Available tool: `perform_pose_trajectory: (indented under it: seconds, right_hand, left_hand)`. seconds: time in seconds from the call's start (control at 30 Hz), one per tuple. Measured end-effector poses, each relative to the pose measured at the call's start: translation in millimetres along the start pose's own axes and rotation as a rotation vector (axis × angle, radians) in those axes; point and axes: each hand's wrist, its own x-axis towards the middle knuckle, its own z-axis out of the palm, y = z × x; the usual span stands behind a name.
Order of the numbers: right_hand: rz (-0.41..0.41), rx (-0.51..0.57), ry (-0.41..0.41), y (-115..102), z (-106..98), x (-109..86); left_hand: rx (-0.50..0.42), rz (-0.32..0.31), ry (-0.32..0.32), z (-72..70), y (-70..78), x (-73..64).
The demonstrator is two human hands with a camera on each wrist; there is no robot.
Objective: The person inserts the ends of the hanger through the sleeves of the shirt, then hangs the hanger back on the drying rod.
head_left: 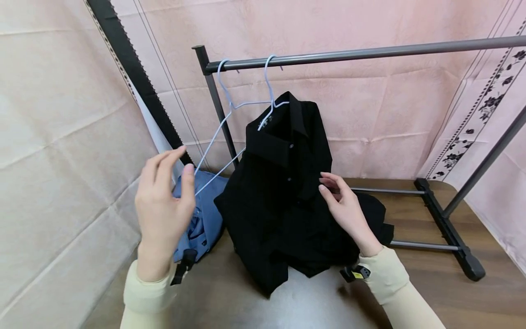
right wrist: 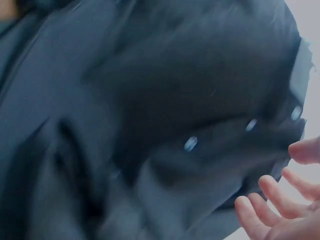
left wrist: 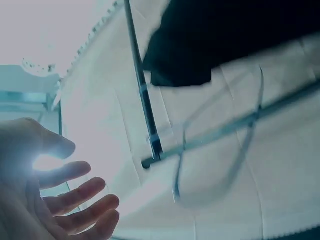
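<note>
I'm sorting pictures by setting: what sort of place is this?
Probably a curtained-off indoor corner arranged for handling clothes: a creased, pale pink fabric curtain forms the backdrop, and a dark grey metal clothes rack stands on a brown wood-grain tabletop.

Table (head_left: 456, 301): topped in brown wood grain.
Blue cloth (head_left: 211, 217): heaped on the table, left.
Pink backdrop (head_left: 349, 23): hung behind, creased.
Floral strip (head_left: 491, 107): printed black, right.
Cream sheet (head_left: 61, 100): draped at left.

The person wears pale cream sleeves (head_left: 147, 292) and black wrist devices (head_left: 186, 264), one yellow-marked.
</note>
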Motion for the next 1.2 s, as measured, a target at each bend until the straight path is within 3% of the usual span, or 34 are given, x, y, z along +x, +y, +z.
perform_pose_trajectory:
  seconds: [0.23,0.43,0.53,0.7,0.9,1.07,1.2]
  right_hand:
    - [-0.158,0.209,0.008,-52.8,24.4,-5.0]
    - [-0.299,0.324,-0.109,-79.1,56.9,-12.8]
    - [-0.330,0.362,-0.227,-83.9,75.9,-16.7]
    - [-0.277,0.412,-0.469,-85.4,108.2,-25.4]
    - [-0.209,0.387,-0.705,-86.7,144.2,-32.8]
    - [-0.131,0.330,-0.755,-78.5,174.9,-33.5]
    - [-0.006,0.265,-0.706,-60.0,202.0,-30.6]
  left_hand:
    - [0.065,-0.141,0.012,-17.0,-38.1,6.1]
    - [0.140,-0.268,-0.082,-19.1,-74.4,2.9]
    - [0.161,-0.358,-0.170,-14.7,-97.4,-1.3]
    - [0.094,-0.463,-0.357,3.8,-142.3,-15.0]
    - [0.050,-0.538,-0.680,38.4,-196.5,-40.1]
    - [0.027,-0.608,-0.886,67.5,-225.2,-62.4]
    - [-0.079,-0.663,-0.962,84.8,-232.1,-76.5]
